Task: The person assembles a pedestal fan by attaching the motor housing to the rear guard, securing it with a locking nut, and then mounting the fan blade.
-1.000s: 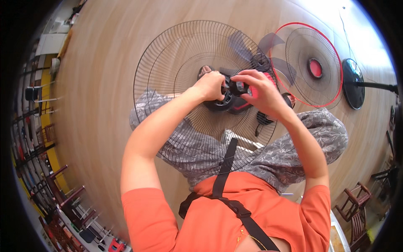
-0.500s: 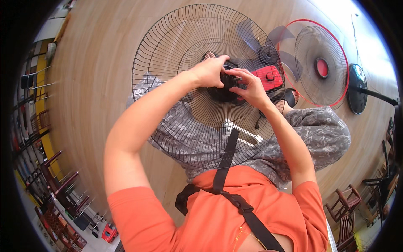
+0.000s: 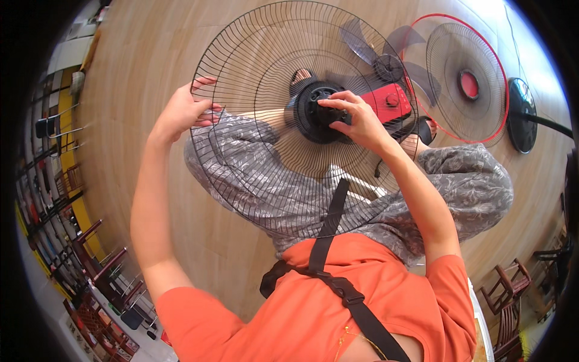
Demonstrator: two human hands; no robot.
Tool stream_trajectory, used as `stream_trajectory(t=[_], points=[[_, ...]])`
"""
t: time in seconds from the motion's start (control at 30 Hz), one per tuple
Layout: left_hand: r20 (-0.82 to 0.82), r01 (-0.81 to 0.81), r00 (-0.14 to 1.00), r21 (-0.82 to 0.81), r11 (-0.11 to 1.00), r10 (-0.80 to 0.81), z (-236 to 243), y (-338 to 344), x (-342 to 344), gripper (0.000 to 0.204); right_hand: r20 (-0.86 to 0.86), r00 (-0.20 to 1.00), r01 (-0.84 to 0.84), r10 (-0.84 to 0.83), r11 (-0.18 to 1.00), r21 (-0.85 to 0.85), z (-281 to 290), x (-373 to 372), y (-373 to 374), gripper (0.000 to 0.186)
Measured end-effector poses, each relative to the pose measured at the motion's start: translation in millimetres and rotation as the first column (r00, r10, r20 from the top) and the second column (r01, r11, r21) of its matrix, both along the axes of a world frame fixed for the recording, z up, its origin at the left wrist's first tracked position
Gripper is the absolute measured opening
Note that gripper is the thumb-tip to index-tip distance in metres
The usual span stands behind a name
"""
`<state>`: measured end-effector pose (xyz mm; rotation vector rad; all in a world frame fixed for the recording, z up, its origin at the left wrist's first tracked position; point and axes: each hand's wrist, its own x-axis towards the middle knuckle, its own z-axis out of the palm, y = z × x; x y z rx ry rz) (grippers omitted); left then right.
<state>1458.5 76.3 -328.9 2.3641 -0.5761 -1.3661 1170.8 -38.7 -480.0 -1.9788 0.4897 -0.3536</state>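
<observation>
A large round black wire fan guard (image 3: 241, 90) lies over my lap. My left hand (image 3: 184, 114) is at its left rim, fingers curled about the wires. In the middle of the guard sits a black round fan motor hub (image 3: 316, 114), and my right hand (image 3: 360, 120) has thumb and fingertips closed on its centre. What exactly the fingertips pinch there is partly hidden. Beyond the guard's right side, seen partly through the wires, are dark translucent fan blades (image 3: 360, 43) and a red control box (image 3: 389, 102) with a knob.
A second wire guard with a red rim (image 3: 505, 66) and red centre lies on the wooden floor (image 3: 145, 48) at the right. Past it stands a round black base (image 3: 520, 114) with a pole. Wooden stools (image 3: 506, 286) are at the lower right, shelving (image 3: 45, 175) along the left.
My left hand has left the hub and moved left to the guard's rim. The right hand stays at the hub, which now shows more plainly. The whole view has shifted slightly.
</observation>
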Motion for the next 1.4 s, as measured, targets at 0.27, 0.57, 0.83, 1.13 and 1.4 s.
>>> stream_trajectory(t=[0.27, 0.57, 0.83, 1.13, 1.4], points=[[0.099, 0.034, 0.994, 0.009, 0.999, -0.035, -0.6, -9.5, 7.1, 0.043, 0.013, 1.000, -0.006, 0.004, 0.987, 0.162, -1.6, 3.0, -9.7, 0.051], [0.090, 0.077, 0.993, 0.028, 0.997, -0.079, -5.6, -17.7, 1.1, 0.035, -0.052, 0.996, 0.084, -0.069, 0.921, 0.381, -2.1, -5.4, -11.2, 0.057], [0.090, 0.068, 0.993, 0.067, 0.995, -0.074, -6.6, -13.4, 9.4, 0.032, 0.006, 0.993, 0.113, -0.117, 0.967, 0.230, -9.2, -5.9, -6.1, 0.057], [0.102, 0.071, 0.992, 0.072, 0.995, -0.078, 0.6, -24.0, -1.4, 0.029, 0.020, 0.994, 0.103, -0.108, 0.979, 0.176, -9.0, -10.9, -13.5, 0.057], [0.094, 0.065, 0.993, 0.102, 0.993, -0.074, -6.1, -32.8, -4.0, 0.027, 0.028, 0.995, 0.099, -0.099, 0.995, 0.016, -18.3, -11.9, -9.6, 0.057]])
